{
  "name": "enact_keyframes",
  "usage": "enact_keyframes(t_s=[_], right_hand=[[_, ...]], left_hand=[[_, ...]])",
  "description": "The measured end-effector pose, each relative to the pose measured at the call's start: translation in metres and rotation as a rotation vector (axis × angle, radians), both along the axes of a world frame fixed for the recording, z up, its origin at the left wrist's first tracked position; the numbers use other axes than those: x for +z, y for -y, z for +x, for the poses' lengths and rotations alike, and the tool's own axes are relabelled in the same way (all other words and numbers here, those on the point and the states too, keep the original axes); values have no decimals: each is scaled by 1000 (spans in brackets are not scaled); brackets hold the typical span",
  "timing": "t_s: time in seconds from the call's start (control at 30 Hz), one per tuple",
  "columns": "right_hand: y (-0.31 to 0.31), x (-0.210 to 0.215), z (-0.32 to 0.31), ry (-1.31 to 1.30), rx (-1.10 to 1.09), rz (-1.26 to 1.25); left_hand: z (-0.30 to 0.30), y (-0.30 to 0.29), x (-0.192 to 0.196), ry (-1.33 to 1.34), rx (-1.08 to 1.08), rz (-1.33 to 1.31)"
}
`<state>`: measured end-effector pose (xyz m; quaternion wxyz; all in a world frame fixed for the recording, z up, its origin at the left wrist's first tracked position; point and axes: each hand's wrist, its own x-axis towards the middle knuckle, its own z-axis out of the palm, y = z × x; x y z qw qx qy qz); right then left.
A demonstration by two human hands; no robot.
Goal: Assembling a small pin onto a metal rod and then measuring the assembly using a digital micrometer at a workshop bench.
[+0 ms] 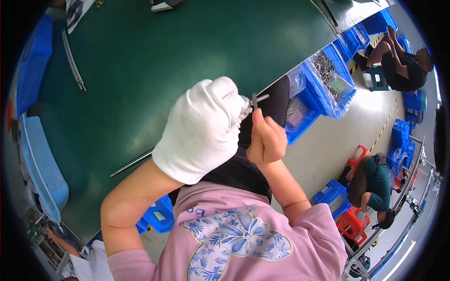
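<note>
My left hand (201, 129), in a white glove, is closed around a thin metal rod (132, 163). The rod slants from the green table on the left up to the right; its middle is hidden under the glove, and a short end pokes out beyond my fist. My bare right hand (266, 139) is closed, thumb up, pinching a small flat metal piece (255, 102) that meets the rod near this end. Whether the piece goes around the rod or only touches its side, I cannot tell.
Several thin rods (74, 63) lie on the green table (154, 61) at the left. A light blue basket (44, 159) stands along the left edge. Blue bins (335, 86) with small metal parts are to the right. Two people (375, 182) sit farther right.
</note>
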<state>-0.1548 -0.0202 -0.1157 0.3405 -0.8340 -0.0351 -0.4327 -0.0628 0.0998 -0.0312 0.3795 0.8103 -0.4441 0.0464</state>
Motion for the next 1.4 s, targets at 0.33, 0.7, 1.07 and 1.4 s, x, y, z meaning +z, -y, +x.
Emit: enact_keyframes(t_s=[0.33, 0.7, 1.07, 1.4], right_hand=[[2, -8, -4, -2, 41, 40], [0, -4, 10, 75, 88, 78], [-1, -5, -8, -8, 58, 58], [2, -10, 8, 114, 60, 32]], left_hand=[[1, 2, 2, -33, -1, 8], [-1, -3, 3, -31, 1, 15], [-2, 0, 2, -26, 5, 7], [0, -1, 3, -16, -3, 20]])
